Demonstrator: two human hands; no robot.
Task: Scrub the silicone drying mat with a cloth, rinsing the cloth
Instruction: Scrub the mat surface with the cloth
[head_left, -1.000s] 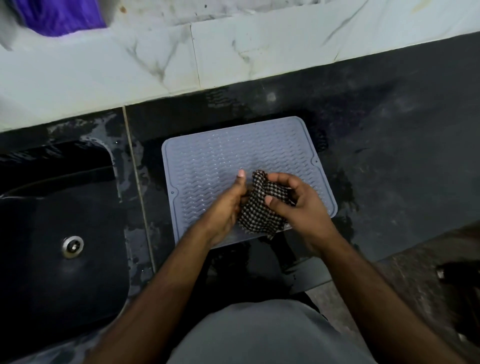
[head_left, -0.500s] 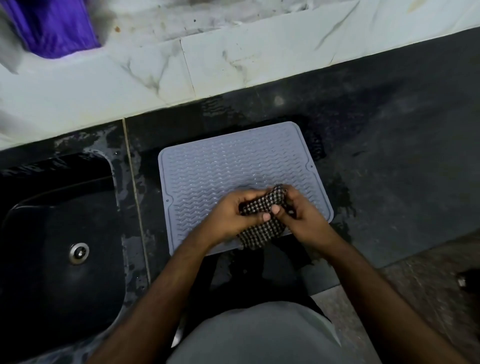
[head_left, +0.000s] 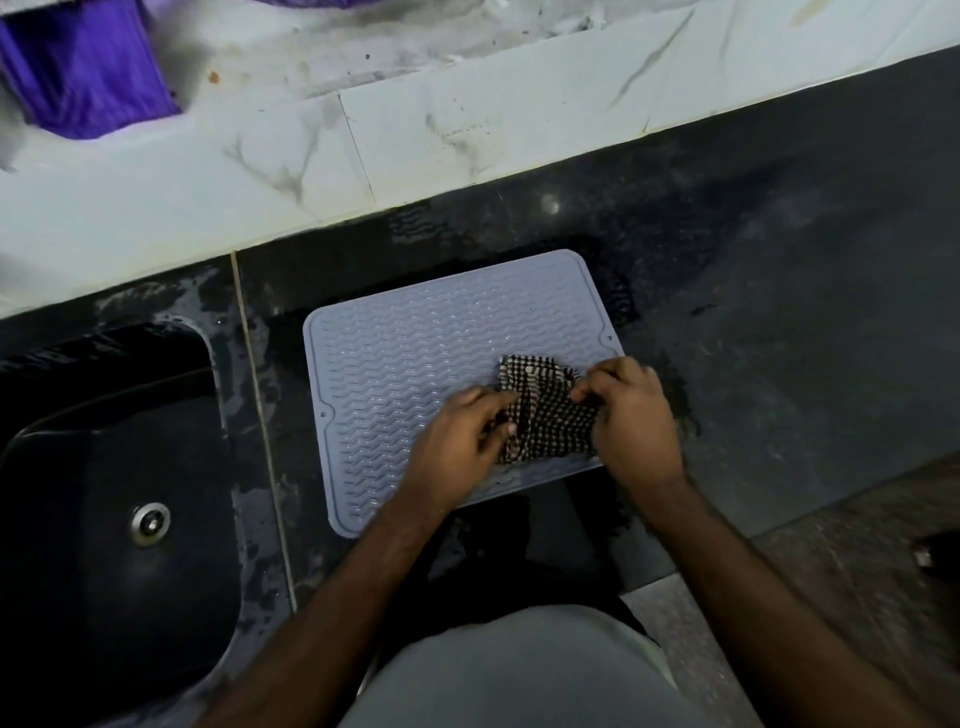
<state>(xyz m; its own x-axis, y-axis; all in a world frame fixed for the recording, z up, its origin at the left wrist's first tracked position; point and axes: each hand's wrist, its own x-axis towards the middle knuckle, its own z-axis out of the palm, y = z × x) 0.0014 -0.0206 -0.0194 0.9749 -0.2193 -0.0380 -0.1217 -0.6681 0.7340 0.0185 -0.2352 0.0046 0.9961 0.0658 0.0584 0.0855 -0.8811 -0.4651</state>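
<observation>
Both hands, the left hand and right hand, pinch the checked cloth from either side on the grey mat, which lies flat on the wet desk beside the sink.

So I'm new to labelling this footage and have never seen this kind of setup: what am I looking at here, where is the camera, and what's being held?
There is no machine here. A person wears one camera on the head, looking forward and down, so you see their own two arms from above. The left hand and the right hand both grip a checked cloth with curled fingers, bunching it between them over the right part of a grey ribbed drying mat. The mat lies flat on a dark, wet-looking countertop. To the left is a dark sink with a metal drain. Behind runs a pale marble-look ledge, with something purple on it at the top left; I cannot tell what that is.
</observation>
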